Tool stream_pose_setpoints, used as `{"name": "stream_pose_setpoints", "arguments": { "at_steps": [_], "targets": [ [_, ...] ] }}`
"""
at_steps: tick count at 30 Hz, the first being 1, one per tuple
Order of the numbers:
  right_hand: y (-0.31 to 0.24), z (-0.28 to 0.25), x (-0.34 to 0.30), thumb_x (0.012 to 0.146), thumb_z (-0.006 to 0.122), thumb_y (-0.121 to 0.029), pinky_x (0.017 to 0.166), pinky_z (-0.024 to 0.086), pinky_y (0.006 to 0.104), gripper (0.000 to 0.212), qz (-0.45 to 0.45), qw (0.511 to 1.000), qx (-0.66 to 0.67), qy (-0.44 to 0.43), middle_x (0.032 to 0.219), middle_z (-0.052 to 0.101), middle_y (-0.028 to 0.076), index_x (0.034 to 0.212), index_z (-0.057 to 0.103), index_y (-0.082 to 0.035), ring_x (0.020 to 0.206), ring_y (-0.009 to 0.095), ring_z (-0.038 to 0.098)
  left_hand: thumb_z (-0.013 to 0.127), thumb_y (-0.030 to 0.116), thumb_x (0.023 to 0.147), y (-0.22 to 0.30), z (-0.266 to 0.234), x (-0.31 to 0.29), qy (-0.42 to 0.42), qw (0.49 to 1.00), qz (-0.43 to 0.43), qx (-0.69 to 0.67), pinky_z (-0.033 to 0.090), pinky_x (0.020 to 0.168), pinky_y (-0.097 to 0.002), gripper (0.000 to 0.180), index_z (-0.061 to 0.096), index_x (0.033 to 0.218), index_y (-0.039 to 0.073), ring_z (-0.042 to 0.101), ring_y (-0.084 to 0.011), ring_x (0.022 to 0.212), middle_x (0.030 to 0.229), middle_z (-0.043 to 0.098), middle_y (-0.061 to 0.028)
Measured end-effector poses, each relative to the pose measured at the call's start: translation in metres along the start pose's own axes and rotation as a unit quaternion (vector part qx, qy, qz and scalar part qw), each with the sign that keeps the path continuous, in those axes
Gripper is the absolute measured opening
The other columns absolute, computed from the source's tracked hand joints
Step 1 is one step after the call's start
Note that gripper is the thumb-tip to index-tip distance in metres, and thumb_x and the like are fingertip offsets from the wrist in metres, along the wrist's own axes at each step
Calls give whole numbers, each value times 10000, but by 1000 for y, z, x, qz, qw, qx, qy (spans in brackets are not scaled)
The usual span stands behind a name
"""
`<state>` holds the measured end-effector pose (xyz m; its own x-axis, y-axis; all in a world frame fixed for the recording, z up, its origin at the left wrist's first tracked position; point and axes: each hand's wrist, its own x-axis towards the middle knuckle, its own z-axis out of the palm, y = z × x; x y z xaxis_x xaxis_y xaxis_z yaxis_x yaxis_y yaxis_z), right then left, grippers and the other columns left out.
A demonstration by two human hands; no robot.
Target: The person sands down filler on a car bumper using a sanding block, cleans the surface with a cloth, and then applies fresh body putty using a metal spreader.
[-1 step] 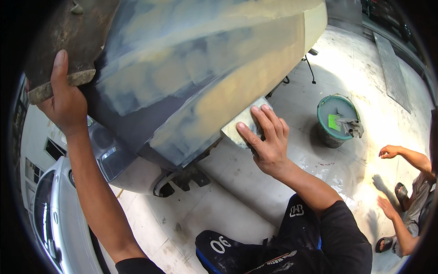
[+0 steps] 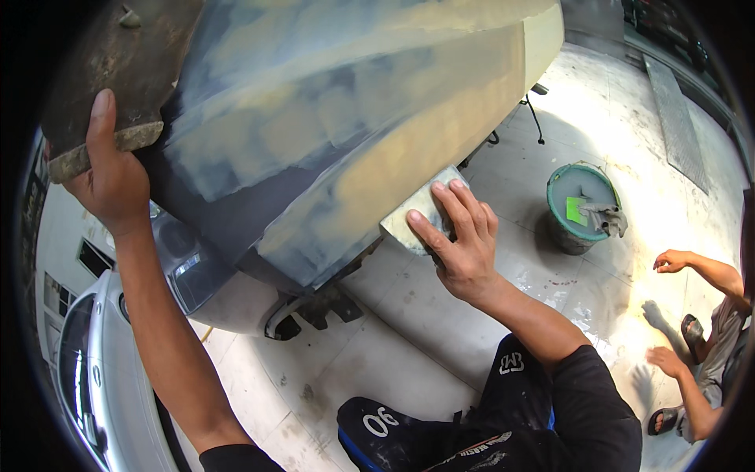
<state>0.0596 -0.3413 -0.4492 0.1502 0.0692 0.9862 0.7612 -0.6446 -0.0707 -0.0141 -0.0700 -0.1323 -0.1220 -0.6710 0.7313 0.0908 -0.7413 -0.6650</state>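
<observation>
the right hand [image 2: 465,250] holds a pale block [image 2: 403,226] with half-bent fingers, at the lower edge of the patchy car panel [image 2: 393,102]; the left hand [image 2: 118,185] grips a dark board [image 2: 118,63], thumb above. best is light, even pressing, block flat.

We view from the wearer's head, through the left of two fisheye cameras, facing downward. At close range we register the left hand [image 2: 115,179] between nine and ten o'clock and the right hand [image 2: 469,253] just off centre toward three. The bucket [image 2: 568,237] stands farther off at three o'clock.
</observation>
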Motion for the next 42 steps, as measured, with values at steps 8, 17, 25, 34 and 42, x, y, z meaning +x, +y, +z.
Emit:
{"name": "stream_pose_setpoints", "arguments": {
  "at_steps": [8,17,25,34,42],
  "targets": [
    [0,3,-1,766,679,-61,935,376,395,465,20,999,28,-3,1319,559,142,1206,659,-212,1220,302,509,615,16,893,18,4,3,48,961,-164,-217,483,870,-299,163,704,1029,0,657,-180,933,1020,698,-93],
    [3,-8,-7,795,632,-123,894,369,387,438,17,999,32,-5,1312,559,133,1224,648,-209,1191,306,524,616,54,910,15,7,2,39,953,-173,-245,488,855,-301,169,674,1046,-27,652,-176,933,1036,691,-99],
    [1,-1,-14,777,641,-93,895,369,384,470,30,999,29,-23,1309,563,139,1232,645,-210,1195,299,522,619,39,909,22,9,3,61,908,-263,-321,496,871,-309,192,673,1080,-30,651,-189,973,1102,679,-116],
    [-15,-7,0,803,616,-107,890,368,384,410,38,998,47,2,1303,570,139,1197,666,-211,1183,289,526,639,112,915,20,7,3,62,900,-279,-329,515,818,-278,262,619,1119,-51,637,-140,932,1094,667,-112],
    [-6,-4,-26,801,603,-143,880,373,384,426,47,998,51,-13,1302,567,117,1223,636,-190,1167,280,544,626,108,922,17,7,1,48,892,-291,-343,515,834,-292,280,605,1139,-68,631,-149,941,1112,652,-122]
  ]
}}
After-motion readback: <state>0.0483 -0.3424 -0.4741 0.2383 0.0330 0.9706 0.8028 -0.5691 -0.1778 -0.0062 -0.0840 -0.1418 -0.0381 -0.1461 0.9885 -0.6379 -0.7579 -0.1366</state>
